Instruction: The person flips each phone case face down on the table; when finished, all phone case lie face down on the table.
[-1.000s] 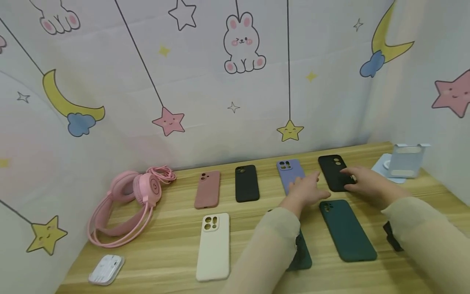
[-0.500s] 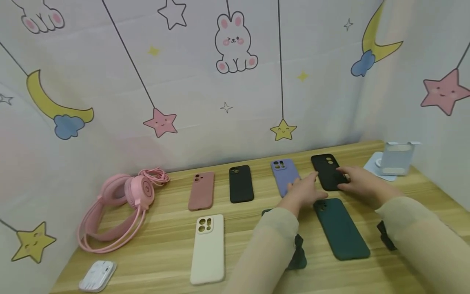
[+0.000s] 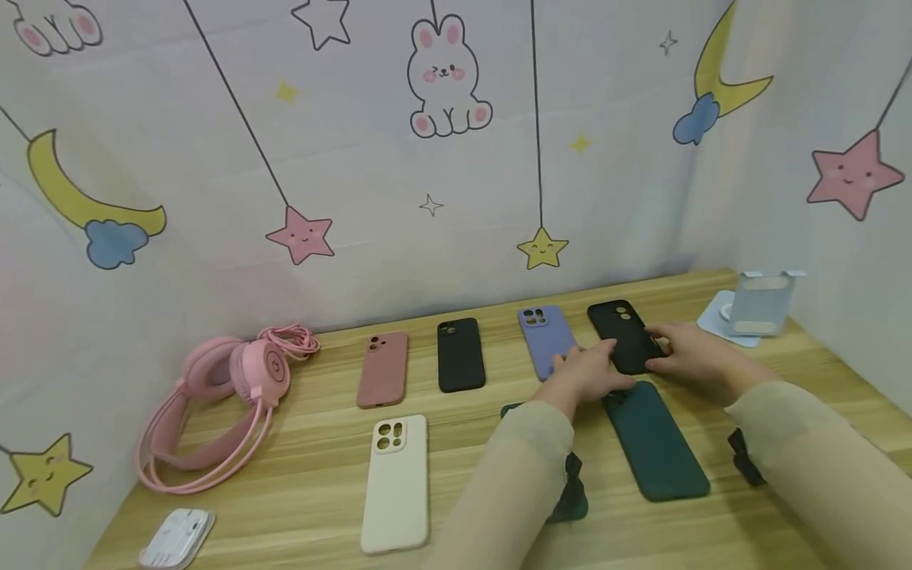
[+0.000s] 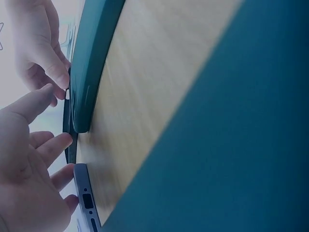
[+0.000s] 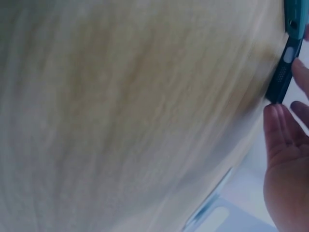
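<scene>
A black phone case (image 3: 621, 339) lies at the back right of the wooden table. My right hand (image 3: 698, 356) is at its right edge, with fingertips and thumb touching or very close to it. In the right wrist view the fingers of that hand reach out nearly straight beside the case's end. My left hand (image 3: 586, 375) is spread by the case's lower left, over the near end of a purple phone case (image 3: 547, 342) and the top of a dark green phone case (image 3: 663, 447). Another dark green case (image 3: 570, 507) is mostly hidden under my left forearm.
A pale blue phone stand (image 3: 762, 305) stands at the right rear. Left of my hands lie a pink case (image 3: 382, 370), a second black case (image 3: 461, 356) and a cream case (image 3: 396, 495). Pink headphones (image 3: 267, 372) and boxed white earphones (image 3: 178, 538) are at the far left.
The black case has slid slightly left, closer to the purple one, with both hands staying around it. The head view has turned a little right, so everything shifts left in it.
</scene>
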The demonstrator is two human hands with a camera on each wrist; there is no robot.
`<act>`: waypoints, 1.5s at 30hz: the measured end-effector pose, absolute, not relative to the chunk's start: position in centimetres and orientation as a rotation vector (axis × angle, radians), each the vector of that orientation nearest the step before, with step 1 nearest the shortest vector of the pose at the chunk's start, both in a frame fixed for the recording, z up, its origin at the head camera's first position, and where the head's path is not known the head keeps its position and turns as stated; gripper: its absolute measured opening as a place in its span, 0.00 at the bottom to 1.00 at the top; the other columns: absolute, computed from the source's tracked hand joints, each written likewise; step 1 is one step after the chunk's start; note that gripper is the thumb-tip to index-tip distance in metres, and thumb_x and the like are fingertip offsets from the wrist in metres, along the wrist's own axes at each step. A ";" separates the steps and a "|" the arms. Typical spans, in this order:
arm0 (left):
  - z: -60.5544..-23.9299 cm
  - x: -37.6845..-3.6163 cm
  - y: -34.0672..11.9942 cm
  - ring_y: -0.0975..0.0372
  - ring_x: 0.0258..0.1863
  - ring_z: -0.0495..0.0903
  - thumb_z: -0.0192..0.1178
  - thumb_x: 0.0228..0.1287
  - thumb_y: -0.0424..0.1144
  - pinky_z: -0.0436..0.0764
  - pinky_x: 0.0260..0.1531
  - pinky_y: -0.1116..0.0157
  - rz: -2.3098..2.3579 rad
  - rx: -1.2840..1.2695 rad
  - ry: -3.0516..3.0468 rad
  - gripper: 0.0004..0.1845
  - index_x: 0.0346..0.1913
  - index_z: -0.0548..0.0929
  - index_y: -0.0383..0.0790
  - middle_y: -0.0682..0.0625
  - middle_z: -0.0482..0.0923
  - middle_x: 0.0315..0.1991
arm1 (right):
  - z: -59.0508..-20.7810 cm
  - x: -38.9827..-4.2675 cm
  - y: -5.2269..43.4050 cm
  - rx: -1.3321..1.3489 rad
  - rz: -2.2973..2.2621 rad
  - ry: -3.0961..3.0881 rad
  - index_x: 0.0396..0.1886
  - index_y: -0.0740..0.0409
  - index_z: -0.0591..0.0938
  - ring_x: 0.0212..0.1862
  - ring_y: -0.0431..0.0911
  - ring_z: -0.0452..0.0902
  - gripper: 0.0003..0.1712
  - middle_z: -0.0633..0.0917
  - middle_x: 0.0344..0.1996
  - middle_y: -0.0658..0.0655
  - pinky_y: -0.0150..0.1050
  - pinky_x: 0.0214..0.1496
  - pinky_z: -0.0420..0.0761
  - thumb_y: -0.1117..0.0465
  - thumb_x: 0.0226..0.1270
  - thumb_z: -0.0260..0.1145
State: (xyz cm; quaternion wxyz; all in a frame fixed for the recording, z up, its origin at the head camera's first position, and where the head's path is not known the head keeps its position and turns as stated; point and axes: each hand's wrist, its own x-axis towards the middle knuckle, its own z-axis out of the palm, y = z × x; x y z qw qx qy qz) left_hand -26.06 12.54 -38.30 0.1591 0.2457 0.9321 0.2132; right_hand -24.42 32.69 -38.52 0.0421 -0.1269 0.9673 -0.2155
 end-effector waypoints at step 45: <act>-37.9 -26.7 11.5 0.57 0.66 0.61 0.61 0.63 0.46 0.68 0.58 0.58 1.245 0.832 2.340 0.43 0.74 0.47 0.56 0.67 0.60 0.66 | -37.3 -23.8 31.7 -0.424 -0.836 2.840 0.74 0.51 0.53 0.44 0.55 0.79 0.45 0.83 0.42 0.58 0.50 0.39 0.77 0.41 0.64 0.60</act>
